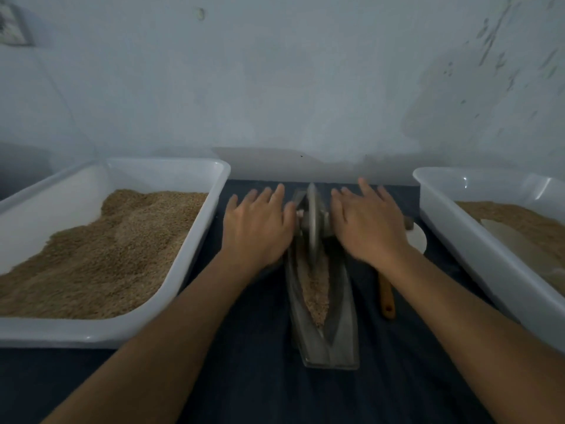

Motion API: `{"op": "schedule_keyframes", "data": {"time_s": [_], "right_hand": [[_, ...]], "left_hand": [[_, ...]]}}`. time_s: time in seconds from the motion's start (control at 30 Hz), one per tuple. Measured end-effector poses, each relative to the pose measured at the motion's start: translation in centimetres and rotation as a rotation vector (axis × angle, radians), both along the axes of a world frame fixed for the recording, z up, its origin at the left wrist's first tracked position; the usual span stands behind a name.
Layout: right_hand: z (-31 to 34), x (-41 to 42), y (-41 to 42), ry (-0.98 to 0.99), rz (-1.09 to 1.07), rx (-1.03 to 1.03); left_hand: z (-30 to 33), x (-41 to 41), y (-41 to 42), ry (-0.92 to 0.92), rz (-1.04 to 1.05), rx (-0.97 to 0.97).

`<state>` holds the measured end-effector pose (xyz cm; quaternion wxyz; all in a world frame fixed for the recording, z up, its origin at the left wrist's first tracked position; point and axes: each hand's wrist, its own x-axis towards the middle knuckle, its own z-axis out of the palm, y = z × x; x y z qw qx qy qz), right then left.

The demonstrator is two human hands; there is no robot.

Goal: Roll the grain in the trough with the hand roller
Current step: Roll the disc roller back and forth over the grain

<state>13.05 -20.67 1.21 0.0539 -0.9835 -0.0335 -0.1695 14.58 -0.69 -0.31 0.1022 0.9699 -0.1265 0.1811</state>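
Trough (324, 304) at centre on dark cloth (260, 377), grain (316, 289) inside. Roller (312, 221) upright at its 12 o'clock end. Left hand (256, 228) and right hand (367, 224) flat, fingers straight, pressing its axle. Grain tubs: 9 o'clock tub (189, 240), 3 o'clock tub (458, 234). Pale wall (275, 87) behind.

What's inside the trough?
Grain along the trough groove, with the roller disc standing in it. The far end is hidden by the disc and hands.
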Motion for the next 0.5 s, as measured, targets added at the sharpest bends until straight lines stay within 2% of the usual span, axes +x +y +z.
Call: {"op": "schedule_keyframes", "data": {"time_s": [0.17,0.27,0.4,0.5], "right_hand": [[1.5,4.5,0.7,0.027,-0.113,0.007],[0.5,0.6,0.4,0.024,-0.041,-0.001],[-1.3,-7.6,0.1,-0.074,0.063,0.092],[-1.7,-9.9,-0.2,-0.124,0.079,0.091]], "left_hand": [[0.7,4.0,-1.2,0.04,0.112,-0.048],[0.2,-0.1,-0.5,-0.055,0.049,0.006],[-0.9,-7.7,1.8,-0.19,-0.09,0.057],[-1.6,-9.7,2.6,-0.231,-0.146,0.05]]}}
